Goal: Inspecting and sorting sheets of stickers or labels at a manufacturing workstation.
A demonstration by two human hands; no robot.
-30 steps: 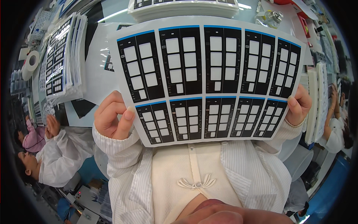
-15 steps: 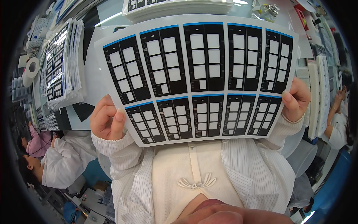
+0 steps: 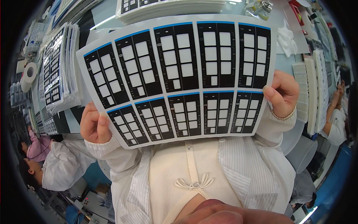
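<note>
Between my two hands I hold up a printed sheet (image 3: 201, 56), white with two rows of black panels. Each panel has a blue top strip and white squares. My left hand (image 3: 94, 123) pinches its lower left edge, thumb on the printed face and fingers curled behind. At the right edge my right hand (image 3: 282, 93) grips the sheet the same way, its thumb in front. The fingers behind the sheet are partly hidden. Beyond its far edge lies a stack of similar sheets (image 3: 169, 15).
Another tall stack of printed sheets (image 3: 56, 71) stands at the left, beside a white tape roll (image 3: 30, 72). Far right are a glass bottle (image 3: 260, 9), a crumpled white cloth (image 3: 286, 42) and long pale strips (image 3: 317, 89). Co-workers sit on both sides.
Both hands have carried the sheet to the left, with a slight tilt. The crumpled white cloth at the right has come into view from behind it.
</note>
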